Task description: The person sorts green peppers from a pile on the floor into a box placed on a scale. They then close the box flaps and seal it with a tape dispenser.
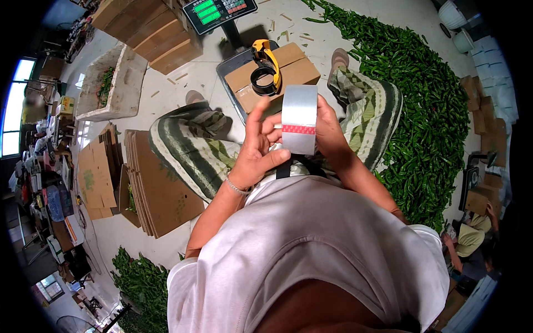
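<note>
My right hand (331, 137) grips a wide roll of clear packing tape (299, 118) with a red band at its loose end, held upright in front of my chest. My left hand (256, 150) touches the roll's left side, fingers spread and picking at the tape near the red band. Just beyond the roll, a closed cardboard box (277, 73) sits on a platform scale (229, 64). A yellow tape dispenser (265, 66) with an empty black core lies on top of the box.
The scale's display (218, 12) glows green. A large pile of green peppers (427, 111) covers the floor at right. Flat cardboard sheets (161, 194) stack at left, beside a white foam box (114, 83). Another person (472, 236) crouches at lower right.
</note>
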{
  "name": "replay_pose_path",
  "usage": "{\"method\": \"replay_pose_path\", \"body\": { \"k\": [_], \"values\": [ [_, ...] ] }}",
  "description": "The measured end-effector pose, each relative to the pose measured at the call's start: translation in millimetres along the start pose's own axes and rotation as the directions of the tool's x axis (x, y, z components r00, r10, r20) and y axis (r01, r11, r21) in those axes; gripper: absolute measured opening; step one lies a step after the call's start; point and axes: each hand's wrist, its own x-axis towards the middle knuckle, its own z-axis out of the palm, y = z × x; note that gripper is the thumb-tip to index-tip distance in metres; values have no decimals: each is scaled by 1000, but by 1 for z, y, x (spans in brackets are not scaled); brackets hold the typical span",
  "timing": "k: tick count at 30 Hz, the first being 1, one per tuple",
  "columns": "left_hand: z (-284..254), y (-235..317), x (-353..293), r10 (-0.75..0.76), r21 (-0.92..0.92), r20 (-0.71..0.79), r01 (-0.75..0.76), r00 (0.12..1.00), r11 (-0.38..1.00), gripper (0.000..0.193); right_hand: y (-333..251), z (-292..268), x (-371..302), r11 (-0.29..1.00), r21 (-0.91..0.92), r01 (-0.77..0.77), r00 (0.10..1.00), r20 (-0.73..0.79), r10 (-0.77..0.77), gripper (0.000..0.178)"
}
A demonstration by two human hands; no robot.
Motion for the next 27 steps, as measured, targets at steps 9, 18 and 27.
{"method": "replay_pose_path", "body": {
  "k": [9,18,27],
  "values": [
    [-4,-1,4,214,713,1,-150,977,685,40,6,-9,-3,996,-90,23,986,-164,-37,26],
    [6,-13,3,159,418,-190,-67,969,906,22,10,-16,1,962,-245,119,965,-199,-170,25],
    [3,2,11,365,865,-50,-142,930,481,6,6,-20,-1,854,-515,76,938,-254,-237,25]
  ]
}}
